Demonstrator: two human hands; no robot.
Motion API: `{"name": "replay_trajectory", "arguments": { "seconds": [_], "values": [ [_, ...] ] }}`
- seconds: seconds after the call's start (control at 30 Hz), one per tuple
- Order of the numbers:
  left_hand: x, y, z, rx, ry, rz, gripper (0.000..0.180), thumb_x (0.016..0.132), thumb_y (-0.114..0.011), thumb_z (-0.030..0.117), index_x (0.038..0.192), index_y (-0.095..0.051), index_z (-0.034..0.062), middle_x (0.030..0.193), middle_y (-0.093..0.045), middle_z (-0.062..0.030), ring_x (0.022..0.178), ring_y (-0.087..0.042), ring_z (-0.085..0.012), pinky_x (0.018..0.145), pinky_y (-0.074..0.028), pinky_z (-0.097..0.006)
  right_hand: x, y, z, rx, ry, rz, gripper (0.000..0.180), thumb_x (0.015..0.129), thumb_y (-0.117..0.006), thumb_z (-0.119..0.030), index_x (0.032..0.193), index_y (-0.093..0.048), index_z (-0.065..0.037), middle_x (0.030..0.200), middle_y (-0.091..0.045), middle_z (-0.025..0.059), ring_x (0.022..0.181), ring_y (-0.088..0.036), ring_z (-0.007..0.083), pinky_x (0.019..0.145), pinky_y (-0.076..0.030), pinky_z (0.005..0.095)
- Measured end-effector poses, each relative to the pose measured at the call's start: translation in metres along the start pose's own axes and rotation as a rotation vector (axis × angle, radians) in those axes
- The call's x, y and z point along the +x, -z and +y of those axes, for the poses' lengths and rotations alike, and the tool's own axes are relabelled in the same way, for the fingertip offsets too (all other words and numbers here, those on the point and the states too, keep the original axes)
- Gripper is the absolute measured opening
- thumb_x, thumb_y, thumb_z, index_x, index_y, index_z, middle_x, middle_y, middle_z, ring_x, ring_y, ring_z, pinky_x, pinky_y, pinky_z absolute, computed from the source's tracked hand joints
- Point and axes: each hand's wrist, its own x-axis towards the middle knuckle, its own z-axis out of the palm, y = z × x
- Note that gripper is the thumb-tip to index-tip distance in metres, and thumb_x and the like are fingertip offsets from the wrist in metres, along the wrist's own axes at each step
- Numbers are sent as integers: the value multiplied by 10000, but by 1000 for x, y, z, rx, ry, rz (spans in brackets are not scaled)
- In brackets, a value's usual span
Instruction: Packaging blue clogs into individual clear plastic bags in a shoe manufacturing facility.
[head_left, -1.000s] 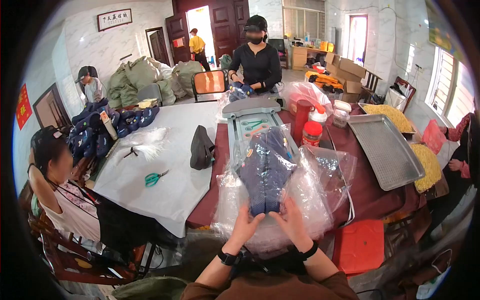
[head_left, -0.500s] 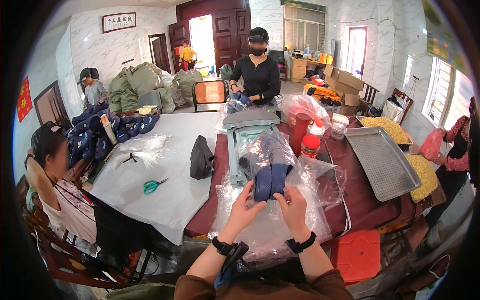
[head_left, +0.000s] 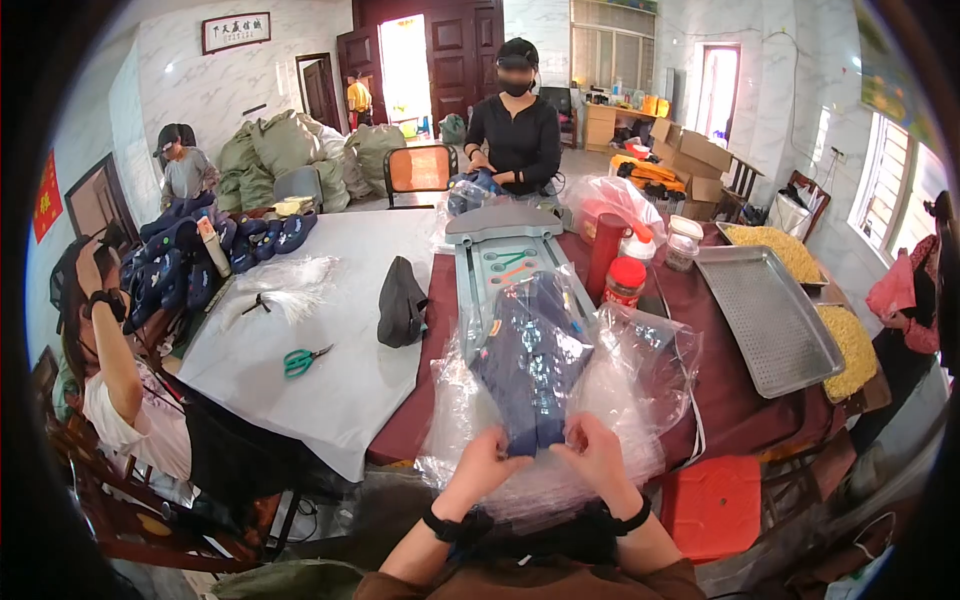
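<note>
A pair of navy clogs (head_left: 536,340) lies inside a clear plastic bag (head_left: 583,376) in front of me, the bag's near edge reaching my hands. My left hand (head_left: 484,464) pinches the bag's near left edge beside the clogs' near ends. At the right edge my right hand (head_left: 596,452) has its thumb and fingers closed on the bag in the same way. Under them lies a pile of flat clear bags (head_left: 632,440). Just beyond the clogs stands a grey plastic stand (head_left: 503,228), partly hidden by the bag.
Teal scissors (head_left: 303,361), a dark pouch (head_left: 402,302) and a bundle of white ties (head_left: 290,290) lie left. More navy clogs (head_left: 165,265) are heaped beyond. Right are a red-lidded jar (head_left: 625,281) and a perforated metal tray (head_left: 768,325). A person (head_left: 515,135) works opposite.
The clogs, whose near ends stuck out of the bag, now lie covered by it. Both my hands have come nearer to me. The person at left has shifted an arm at the head.
</note>
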Motion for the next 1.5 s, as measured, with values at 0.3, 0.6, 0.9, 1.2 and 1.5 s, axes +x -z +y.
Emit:
{"name": "replay_trajectory", "arguments": {
  "seconds": [0.3,0.6,0.9,1.2,1.5],
  "values": [
    [-21,2,19,128,-192,239,1185,658,-928,266,1523,-172,-20,1270,-539,-274,1147,-572,-424,936,-489,-457,-23,13,-19,-360,131,197,878,700,-871,-306,1401,-423,-25,1380,-441,277,1255,-462,443,1026,-426,473],
    [-12,1,20,98,-289,136,1208,635,-915,125,1575,-159,52,1453,-394,-261,1312,-459,-438,1035,-460,-456,-10,-6,-8,-201,195,-20,902,704,-849,-134,1473,-386,-44,1422,-422,245,1301,-442,442,1066,-405,473],
    [-11,-10,19,-47,-237,250,1079,687,-886,92,1555,-246,39,1354,-473,-237,1030,-614,-356,823,-537,-402,-1,-2,-9,-77,361,69,409,801,-754,-64,1184,-611,-61,1169,-601,208,1065,-598,411,918,-500,442],
    [5,-22,16,80,-261,389,1100,648,-898,45,1543,-259,16,1138,-566,-159,908,-599,-251,713,-521,-340,3,-19,13,-108,298,165,281,789,-762,-83,1016,-597,-63,928,-632,108,886,-604,347,740,-490,436],
    [5,-23,13,-114,-45,265,1065,679,-891,90,1539,-266,22,963,-572,-123,773,-569,-230,710,-503,-346,-5,-22,24,161,-40,167,484,791,-819,-108,1177,-534,-38,896,-542,77,832,-560,251,730,-466,387]
  ]
}}
